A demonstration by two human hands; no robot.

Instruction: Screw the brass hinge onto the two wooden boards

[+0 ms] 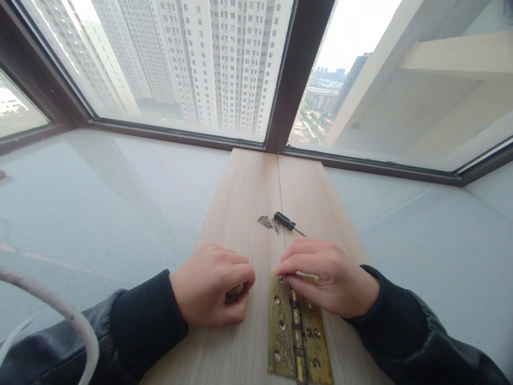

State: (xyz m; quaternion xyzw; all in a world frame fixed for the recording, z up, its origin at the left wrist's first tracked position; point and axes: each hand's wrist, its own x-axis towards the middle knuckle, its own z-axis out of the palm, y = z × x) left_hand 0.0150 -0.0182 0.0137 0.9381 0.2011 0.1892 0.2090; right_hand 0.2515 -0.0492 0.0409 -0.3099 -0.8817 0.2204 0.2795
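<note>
A worn brass hinge (281,342) lies opened flat across two pale wooden boards, its barrel running near the seam. My right hand (324,272) is over the hinge's far end, thumb and fingertips pinched together beside the top left hole. What the pinch holds, if anything, is too small to name. To the left of the hinge, my left hand (214,286) is curled into a fist near the board. Something greyish shows in the gap of its fingers, but I cannot make it out. Beyond the hands lie several screws (264,221) and a black-handled screwdriver (284,220), its shaft pointing toward my right hand.
The two wooden boards (256,182) stretch toward the dark window frame (278,96), on a whitish speckled surface (152,192). A white cable (52,302) curves across the lower left, over my sleeve. Tall buildings stand outside the glass.
</note>
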